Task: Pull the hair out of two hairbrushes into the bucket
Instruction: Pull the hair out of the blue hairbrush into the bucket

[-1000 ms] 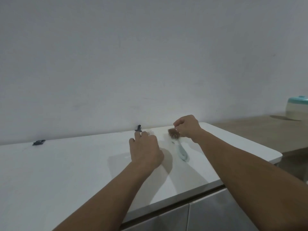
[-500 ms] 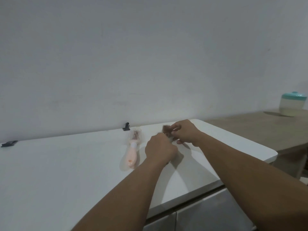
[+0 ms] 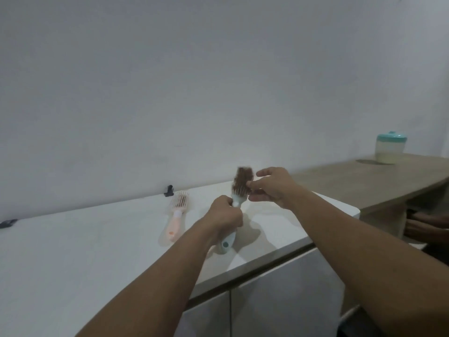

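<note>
While left hand (image 3: pixel 224 212) grips blue brush (image 3: pixel 227 240) | right hand (image 3: pixel 272 187) pinches hair (image 3: pixel 243 179) | jar (image 3: pixel 390 148) contents unclear

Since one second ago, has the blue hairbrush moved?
Yes. The blue hairbrush lay flat on the white countertop; now the left hand holds it raised above it.

Dim, flat indoor light, bluish cast. Soft shadows under hands on white counter (image 3: pixel 73 251). Motion blur on hair clump (image 3: pixel 243 177). Wide-angle stretch at edges, forearms enlarged. No glare.
</note>
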A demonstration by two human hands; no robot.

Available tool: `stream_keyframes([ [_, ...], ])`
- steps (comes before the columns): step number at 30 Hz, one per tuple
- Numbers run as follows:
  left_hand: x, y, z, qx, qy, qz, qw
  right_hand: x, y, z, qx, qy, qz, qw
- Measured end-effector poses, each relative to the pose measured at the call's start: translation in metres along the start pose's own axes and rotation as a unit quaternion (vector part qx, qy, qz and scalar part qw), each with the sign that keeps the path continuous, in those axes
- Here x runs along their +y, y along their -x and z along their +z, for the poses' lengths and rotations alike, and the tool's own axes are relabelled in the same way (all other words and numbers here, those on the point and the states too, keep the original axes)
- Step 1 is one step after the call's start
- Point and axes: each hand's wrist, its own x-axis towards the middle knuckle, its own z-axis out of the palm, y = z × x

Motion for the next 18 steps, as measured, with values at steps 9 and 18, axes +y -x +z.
stream_keyframes([
  [9,0.027,0.039,0.031,-0.044,0.119,0.042,0.991,-0.028,0.061,-0.05,-0.014,0.002,-0.029,0.999],
  [18,0.025,0.068,0.086,-0.074,0.122,0.05,0.989,-0.001,0.123,-0.104,0.018,0.026,-0.046,0.998],
])
